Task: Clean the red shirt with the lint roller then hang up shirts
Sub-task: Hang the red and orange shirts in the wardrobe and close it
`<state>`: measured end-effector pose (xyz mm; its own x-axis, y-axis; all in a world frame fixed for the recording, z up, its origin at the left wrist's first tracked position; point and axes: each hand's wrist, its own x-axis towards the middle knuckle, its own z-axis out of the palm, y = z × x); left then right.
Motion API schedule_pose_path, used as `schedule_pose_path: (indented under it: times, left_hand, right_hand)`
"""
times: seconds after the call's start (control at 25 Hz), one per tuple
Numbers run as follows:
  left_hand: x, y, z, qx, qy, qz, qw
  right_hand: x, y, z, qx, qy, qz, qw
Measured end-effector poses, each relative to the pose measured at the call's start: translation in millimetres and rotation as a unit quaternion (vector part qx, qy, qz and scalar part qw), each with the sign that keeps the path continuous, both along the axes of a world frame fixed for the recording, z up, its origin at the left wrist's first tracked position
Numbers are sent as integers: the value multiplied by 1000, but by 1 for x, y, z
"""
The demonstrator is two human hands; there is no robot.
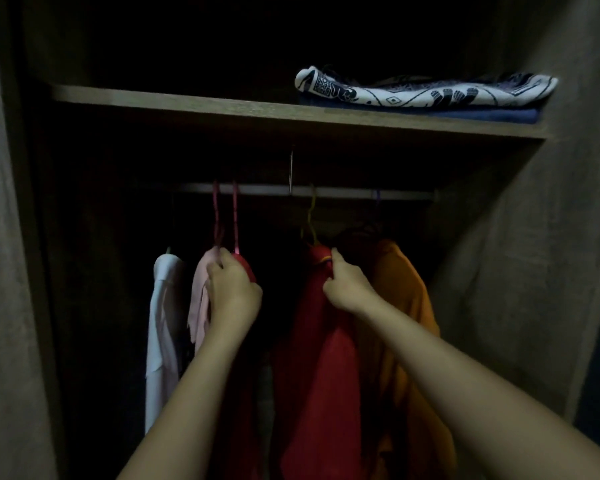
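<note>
Now we're at the open wardrobe, dim as it is, both arms stretched up toward the rail [361, 195]; our left hand [231, 289] is at the foot of the pink hangers [236, 216], fingers curled tight around them, though we cannot tell which of the two it holds; a scrap of red cloth [248, 268] peeks out just right of that hand, and the pink shirt [200, 299] hangs just left of it, touching the knuckles.

Over to the right; our right hand [347, 285] grips the red shirt [319, 358] at its collar, fingers closed on the fabric and thumb pointing up, right beneath the yellow hanger [311, 216]; the red shirt hangs near the middle of the rail, dropping straight down between our forearms.

Just beside it, toward the rail's right end, hangs the orange shirt [402, 289], pressed against the red one; a purple hook [377, 195] sits on the rail above it; nearest the rail's left end hangs the white shirt [163, 323], next to the pink one.

Up top, the shelf [257, 112] carries a folded black-and-white patterned cloth [426, 90] at its right end, lying on a folded blue cloth [465, 116].
</note>
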<state>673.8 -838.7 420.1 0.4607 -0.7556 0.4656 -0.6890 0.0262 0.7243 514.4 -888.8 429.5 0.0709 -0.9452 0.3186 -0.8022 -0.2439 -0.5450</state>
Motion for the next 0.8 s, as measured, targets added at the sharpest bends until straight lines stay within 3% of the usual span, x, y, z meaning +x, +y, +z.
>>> schedule_pose_path:
  times: [0.12, 0.28, 0.44, 0.6, 0.8]
  left_hand:
    - [-18, 0, 1, 58, 54, -48, 996]
    - [-40, -6, 0, 67, 1, -83, 994]
    - [-20, -3, -10, 18, 81, -48, 995]
    - [-29, 16, -56, -63, 99, -107, 987]
    - [-39, 42, -135, -11, 6, -57, 998]
  right_hand:
    - [-4, 0, -3, 6, -21, -17, 1000]
    - [-4, -2, -4, 13, -33, -26, 999]
    - [-9, 6, -13, -14, -40, -18, 999]
    - [-19, 43, -52, -90, -86, -20, 992]
    - [-42, 87, -139, -41, -30, -12, 999]
